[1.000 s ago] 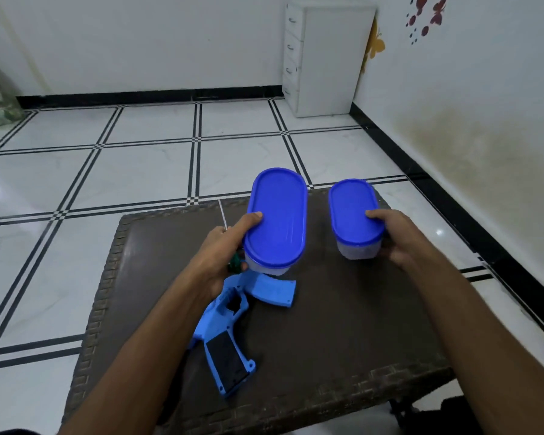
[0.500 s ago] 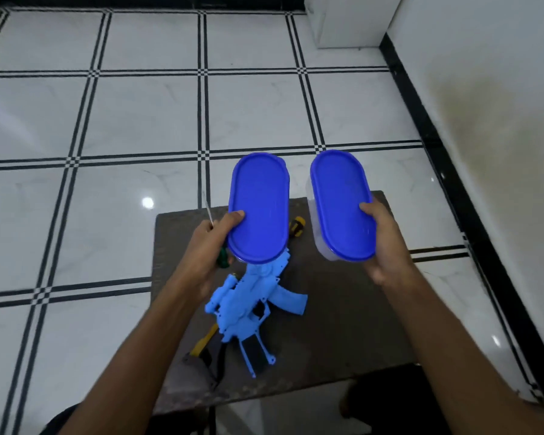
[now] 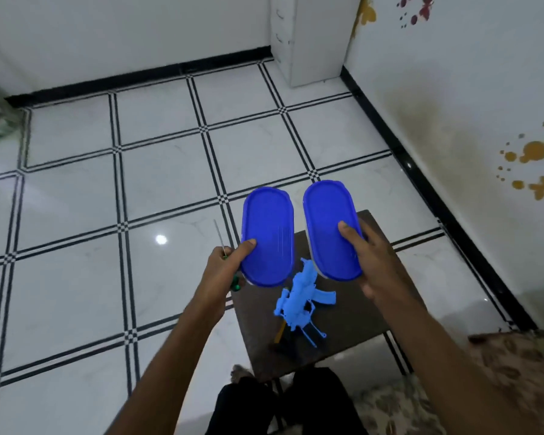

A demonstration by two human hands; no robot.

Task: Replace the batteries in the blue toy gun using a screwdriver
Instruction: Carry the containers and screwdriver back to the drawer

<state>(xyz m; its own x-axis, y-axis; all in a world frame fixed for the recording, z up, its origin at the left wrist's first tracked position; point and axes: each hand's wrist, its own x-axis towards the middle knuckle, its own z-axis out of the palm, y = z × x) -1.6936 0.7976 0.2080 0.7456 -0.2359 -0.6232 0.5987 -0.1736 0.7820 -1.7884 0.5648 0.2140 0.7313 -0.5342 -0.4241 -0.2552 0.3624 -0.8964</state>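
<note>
Dark table [image 3: 352, 312], blue toy gun [image 3: 299, 302], hands gripping containers

A room in a home: glossy white floor tiles [image 3: 170, 183] with black borders, painted walls with butterfly stickers [image 3: 534, 152], a white drawer unit [image 3: 311, 39] in the corner, a small dark table [image 3: 358, 309] and a patterned rug [image 3: 515, 372]

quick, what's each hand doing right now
Left hand: grips the left blue-lidded container and a screwdriver.
Right hand: grips the right blue-lidded container.
</note>
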